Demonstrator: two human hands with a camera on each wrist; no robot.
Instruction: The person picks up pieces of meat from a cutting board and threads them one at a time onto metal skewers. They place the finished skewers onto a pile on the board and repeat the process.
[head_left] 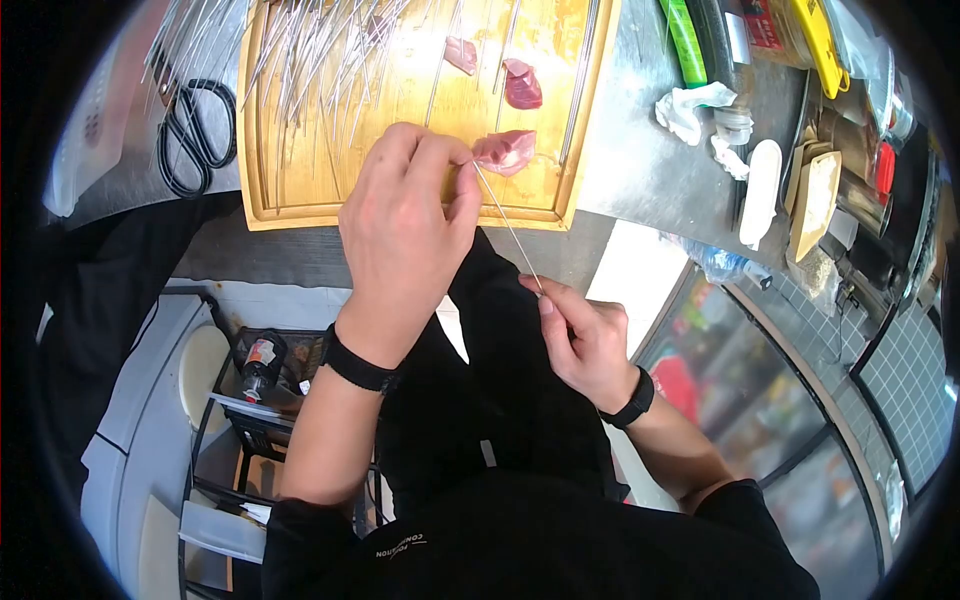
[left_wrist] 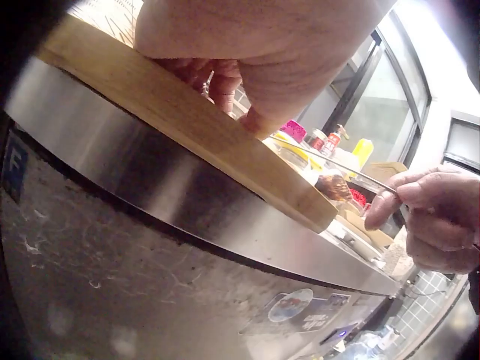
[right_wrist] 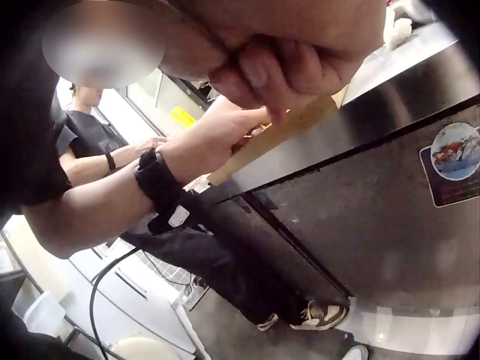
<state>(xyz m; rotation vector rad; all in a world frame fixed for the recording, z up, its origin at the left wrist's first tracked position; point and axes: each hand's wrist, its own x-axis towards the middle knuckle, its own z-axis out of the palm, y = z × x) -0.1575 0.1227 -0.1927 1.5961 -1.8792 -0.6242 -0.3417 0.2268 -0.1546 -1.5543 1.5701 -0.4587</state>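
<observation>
On the wooden cutting board (head_left: 300, 190) my left hand (head_left: 415, 200) pinches a pink piece of raw meat (head_left: 508, 150) at the board's near edge. A thin metal skewer (head_left: 510, 228) runs from that meat back to my right hand (head_left: 575, 330), which pinches its near end below the counter edge. In the left wrist view the skewer (left_wrist: 337, 165) spans from my left fingers (left_wrist: 255, 82) to my right fingertips (left_wrist: 397, 199). Two more meat pieces (head_left: 522, 85) lie farther back on the board. A heap of loose skewers (head_left: 310, 50) covers the board's far left.
Black scissors (head_left: 195, 135) lie on the steel counter (head_left: 650, 170) left of the board. Crumpled tissue (head_left: 690, 108), a green bottle (head_left: 683, 40) and containers stand at the right. Another person (right_wrist: 94, 135) in black stands beyond my left arm. A wire rack (head_left: 250, 400) is below.
</observation>
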